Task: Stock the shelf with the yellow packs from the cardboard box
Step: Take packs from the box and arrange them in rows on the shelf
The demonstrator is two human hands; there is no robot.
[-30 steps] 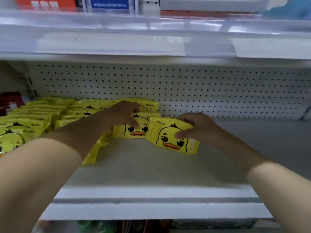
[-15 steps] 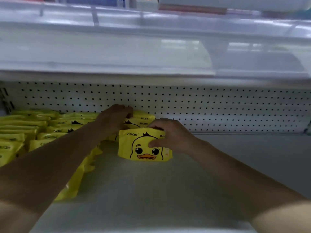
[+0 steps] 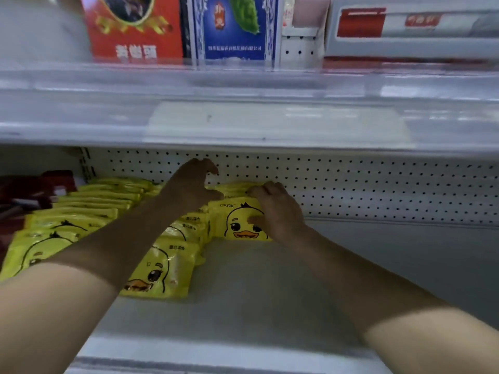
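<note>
A yellow pack with a duck face (image 3: 237, 222) stands upright near the back of the white shelf (image 3: 256, 292), leaning on more yellow packs behind it. My right hand (image 3: 275, 211) grips its top right part, fingers over the top edge and thumb on the front. My left hand (image 3: 193, 184) hovers just left of it, lifted off the packs, fingers curled and holding nothing. Rows of yellow packs (image 3: 89, 209) fill the shelf's left side, and one pack (image 3: 159, 268) lies flat in front. The cardboard box is out of view.
A white pegboard back wall (image 3: 364, 184) closes the shelf. The upper shelf's clear front rail (image 3: 243, 109) hangs low over my hands, with a red box (image 3: 132, 25) and a blue box (image 3: 235, 25) above. Dark red goods (image 3: 29, 190) sit at far left.
My right hand has carried the duck pack back and left, standing it against the packs behind. My left hand has lifted off the packs and now hovers above them.
</note>
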